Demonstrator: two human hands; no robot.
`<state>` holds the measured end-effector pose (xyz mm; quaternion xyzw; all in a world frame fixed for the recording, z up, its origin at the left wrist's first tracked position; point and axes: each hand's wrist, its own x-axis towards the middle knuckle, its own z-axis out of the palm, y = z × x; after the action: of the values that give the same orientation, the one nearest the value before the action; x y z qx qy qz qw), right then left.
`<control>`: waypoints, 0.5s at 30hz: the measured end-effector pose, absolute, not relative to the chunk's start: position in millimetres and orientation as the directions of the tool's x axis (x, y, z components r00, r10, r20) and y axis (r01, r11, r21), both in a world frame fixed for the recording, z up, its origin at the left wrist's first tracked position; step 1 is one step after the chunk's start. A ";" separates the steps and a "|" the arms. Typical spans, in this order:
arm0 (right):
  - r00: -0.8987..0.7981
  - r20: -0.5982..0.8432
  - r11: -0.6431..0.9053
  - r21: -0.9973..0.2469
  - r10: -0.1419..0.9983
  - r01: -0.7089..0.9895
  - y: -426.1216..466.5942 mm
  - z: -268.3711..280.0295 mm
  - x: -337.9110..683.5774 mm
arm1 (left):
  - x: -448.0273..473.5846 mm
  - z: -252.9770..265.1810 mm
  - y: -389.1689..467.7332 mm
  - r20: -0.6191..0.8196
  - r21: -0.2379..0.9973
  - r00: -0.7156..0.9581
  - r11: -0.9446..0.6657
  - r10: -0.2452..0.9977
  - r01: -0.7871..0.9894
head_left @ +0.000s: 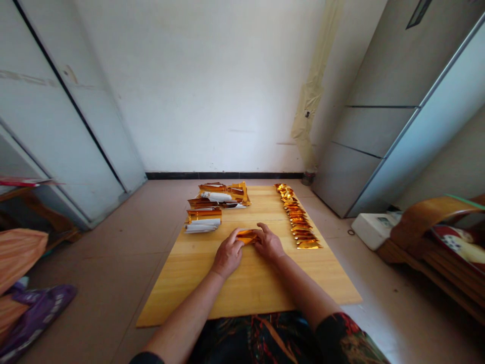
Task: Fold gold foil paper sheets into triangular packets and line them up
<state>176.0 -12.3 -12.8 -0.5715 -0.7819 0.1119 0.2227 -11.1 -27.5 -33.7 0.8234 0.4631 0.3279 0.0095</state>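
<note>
the person in front of me has both bare hands over the wooden board (250, 290), holding one gold foil sheet (246, 236) between them near its middle. the left hand (228, 253) has its end pinched between thumb and fingers; the right hand (269, 244) is closed on the other end, some fingers lifted. i can't make out how far the foil is folded. over to the person's left, well apart from the hands, lie stacks of gold foil paper (204, 216), white undersides showing. to the right, a row of folded gold foil pieces (302, 222) overlaps along the board's edge. a grey refrigerator (367, 126) stands beyond.
</note>
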 end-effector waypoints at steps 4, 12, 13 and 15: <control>-0.272 0.254 0.351 -0.359 0.928 0.864 -14.1 -11.4 176.9 | -10.2 -31.1 -28.7 0.467 0.259 0.365 -0.519 0.805 0.814; -0.227 0.181 0.265 -0.218 0.957 0.939 -13.0 -3.8 185.8 | -8.9 -26.7 -30.2 0.433 0.224 0.362 -0.488 0.825 0.844; -0.237 0.174 0.270 -0.204 0.956 0.941 -13.4 -2.6 186.8 | -8.7 -26.7 -29.9 0.431 0.221 0.363 -0.486 0.827 0.846; -0.255 0.172 0.285 -0.183 0.951 0.941 -14.5 -1.5 188.9 | -8.3 -27.0 -28.7 0.422 0.215 0.364 -0.482 0.830 0.850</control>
<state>188.9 -14.5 -1.5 -0.5974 -0.7919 0.0212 0.1247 -8.3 -28.7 -27.0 0.8255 0.5087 0.2435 -0.0200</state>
